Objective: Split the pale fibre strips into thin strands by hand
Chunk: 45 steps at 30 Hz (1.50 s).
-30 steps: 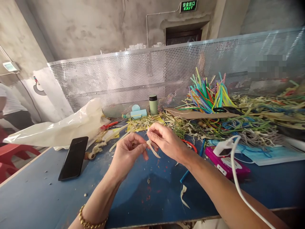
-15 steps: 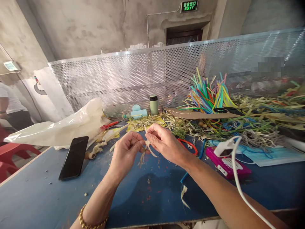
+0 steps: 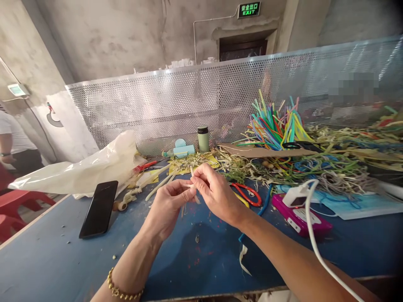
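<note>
Above the blue tabletop, my left hand point(image 3: 168, 203) and my right hand point(image 3: 217, 193) meet with pinched fingertips. Both are closed on a pale fibre strip point(image 3: 192, 170), whose narrow end pokes up beside my right index finger. Thin, frayed ends point(image 3: 184, 209) of similar colour dangle below the fingertips. Most of the piece is hidden by my fingers, so its exact form cannot be made out. Just right of my right hand lie red-handled scissors point(image 3: 256, 197), partly covered by it, with a yellow strip next to them.
A black phone point(image 3: 99, 209) and a plastic sheet point(image 3: 82, 165) lie on the left. A green jar point(image 3: 203, 139) stands behind the hands. On the right are a purple power bank point(image 3: 302, 214) with a white cable, a blue mask point(image 3: 362, 203) and heaps of coloured strips point(image 3: 277, 126).
My fingertips have drawn closer together around the pale strip. My left hand has turned slightly, its thumb now pointing toward my right hand. The hanging ends show less.
</note>
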Motion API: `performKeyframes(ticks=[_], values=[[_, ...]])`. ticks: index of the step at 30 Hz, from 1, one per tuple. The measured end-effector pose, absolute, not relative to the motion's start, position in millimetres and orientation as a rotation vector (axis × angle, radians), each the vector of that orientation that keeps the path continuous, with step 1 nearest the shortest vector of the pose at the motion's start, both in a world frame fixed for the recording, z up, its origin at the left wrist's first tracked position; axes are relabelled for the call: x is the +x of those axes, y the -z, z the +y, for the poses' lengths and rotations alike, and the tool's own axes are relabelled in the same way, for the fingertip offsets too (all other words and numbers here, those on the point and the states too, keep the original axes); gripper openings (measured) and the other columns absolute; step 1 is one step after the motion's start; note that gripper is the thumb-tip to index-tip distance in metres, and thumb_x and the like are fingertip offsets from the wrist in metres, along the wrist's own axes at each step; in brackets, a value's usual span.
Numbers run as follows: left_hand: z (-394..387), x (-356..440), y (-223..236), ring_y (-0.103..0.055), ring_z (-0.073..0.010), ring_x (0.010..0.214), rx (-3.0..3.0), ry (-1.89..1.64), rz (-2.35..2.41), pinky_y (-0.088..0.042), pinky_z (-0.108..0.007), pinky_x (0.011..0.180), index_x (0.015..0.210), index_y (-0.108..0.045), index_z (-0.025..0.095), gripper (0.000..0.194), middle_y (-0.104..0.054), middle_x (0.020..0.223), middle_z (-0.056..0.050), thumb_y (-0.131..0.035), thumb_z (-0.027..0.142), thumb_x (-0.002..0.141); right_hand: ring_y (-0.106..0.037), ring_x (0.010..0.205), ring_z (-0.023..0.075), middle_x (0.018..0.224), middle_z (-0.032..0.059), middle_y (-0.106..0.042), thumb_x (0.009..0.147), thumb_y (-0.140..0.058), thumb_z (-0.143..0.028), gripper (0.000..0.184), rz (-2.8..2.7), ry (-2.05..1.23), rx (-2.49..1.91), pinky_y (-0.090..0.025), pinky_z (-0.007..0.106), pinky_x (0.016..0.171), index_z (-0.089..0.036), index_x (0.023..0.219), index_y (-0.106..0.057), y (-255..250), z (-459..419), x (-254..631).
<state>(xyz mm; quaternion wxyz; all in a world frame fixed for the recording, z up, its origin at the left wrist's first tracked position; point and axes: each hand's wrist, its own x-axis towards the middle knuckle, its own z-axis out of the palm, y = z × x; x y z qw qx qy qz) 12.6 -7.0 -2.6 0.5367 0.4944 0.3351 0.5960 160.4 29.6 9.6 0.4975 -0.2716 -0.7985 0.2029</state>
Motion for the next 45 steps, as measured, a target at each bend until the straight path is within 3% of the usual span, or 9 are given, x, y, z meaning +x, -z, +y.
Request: performKeyframes(ticks=[3,7,11,18,23,31,37,42,45], values=[[-6,13,3,-0.056,-0.0096,0.065,1.169,-1.505,0.809,-0.043,-0.023,0.068,0.078,-0.073,0.013,0.015,-0.067,0.071,-0.001,-0.081,0.023,0.071,-0.053,0.061,0.0115,0.071,-0.0016,-0.057,0.096,-0.049,-0.032,0.013,-1.907,-0.601,-0.659,-0.041,0.026,0.06,-0.021,0.089,-0.049,-9,28,159],[-7,11,-1,-0.056,-0.0107,0.066,1.16,-1.512,0.795,-0.043,-0.023,0.068,0.078,-0.073,0.013,0.013,-0.068,0.07,-0.002,-0.079,0.023,0.073,-0.051,0.047,0.0086,0.068,-0.0014,-0.06,0.097,-0.045,-0.048,0.032,-1.795,-1.037,-0.703,-0.039,0.023,0.046,-0.019,0.091,-0.054,-13,31,161],[-7,9,-2,-0.052,-0.0091,0.062,1.108,-1.553,0.837,-0.04,-0.021,0.064,0.078,-0.073,0.013,0.017,-0.065,0.067,-0.001,-0.082,0.024,0.069,-0.049,0.044,0.0065,0.065,0.0003,-0.06,0.092,-0.052,-0.049,0.039,-1.808,-1.301,-0.699,-0.034,0.021,0.041,-0.015,0.075,-0.06,-16,34,164],[-4,9,-1,-0.053,-0.0078,0.062,1.08,-1.555,0.843,-0.041,-0.021,0.062,0.078,-0.074,0.013,0.024,-0.066,0.077,-0.001,-0.087,0.024,0.061,-0.046,0.043,0.0066,0.052,-0.0045,-0.051,0.081,-0.068,-0.042,0.03,-1.775,-1.321,-0.708,-0.034,0.02,0.042,-0.016,0.069,-0.057,-18,30,163],[-2,8,1,-0.053,-0.0079,0.06,1.092,-1.56,0.868,-0.04,-0.02,0.058,0.077,-0.074,0.012,0.024,-0.066,0.074,-0.002,-0.087,0.025,0.061,-0.049,0.044,0.0069,0.06,-0.0032,-0.055,0.079,-0.069,-0.04,0.027,-1.768,-1.339,-0.729,-0.035,0.021,0.042,-0.016,0.071,-0.057,-18,31,163],[-5,7,-3,-0.048,-0.0063,0.052,1.055,-1.509,0.888,-0.036,-0.018,0.048,0.07,-0.07,0.011,0.026,-0.059,0.062,0.0,-0.087,0.028,0.061,-0.051,0.047,0.008,0.059,-0.0032,-0.055,0.089,-0.055,-0.025,0.018,-2.013,-0.883,-0.802,-0.039,0.022,0.048,-0.017,0.072,-0.058,-18,32,166],[-5,5,-5,-0.047,-0.0059,0.05,1.041,-1.484,0.907,-0.035,-0.017,0.046,0.067,-0.071,0.011,0.026,-0.058,0.058,0.0,-0.088,0.029,0.059,-0.052,0.046,0.0089,0.054,-0.0034,-0.055,0.091,-0.053,-0.024,0.021,-2.094,-0.799,-0.842,-0.039,0.023,0.049,-0.017,0.071,-0.057,-21,30,168],[-4,4,0,-0.049,-0.0067,0.053,1.246,-1.45,1.005,-0.038,-0.021,0.052,0.067,-0.074,0.012,0.02,-0.067,0.072,-0.004,-0.085,0.029,0.063,-0.057,0.069,0.0147,0.08,0.0057,-0.065,0.094,-0.053,-0.027,0.021,-1.983,-0.299,-0.788,-0.043,0.028,0.064,-0.016,0.081,-0.066,-27,38,177],[-4,5,3,-0.05,-0.0088,0.055,1.345,-1.346,1.095,-0.037,-0.023,0.054,0.069,-0.076,0.014,0.017,-0.068,0.068,-0.003,-0.084,0.028,0.063,-0.058,0.076,0.0159,0.085,0.0065,-0.065,0.094,-0.055,-0.025,0.02,-2.054,-0.251,-0.697,-0.044,0.03,0.07,-0.017,0.085,-0.071,-28,41,180]])
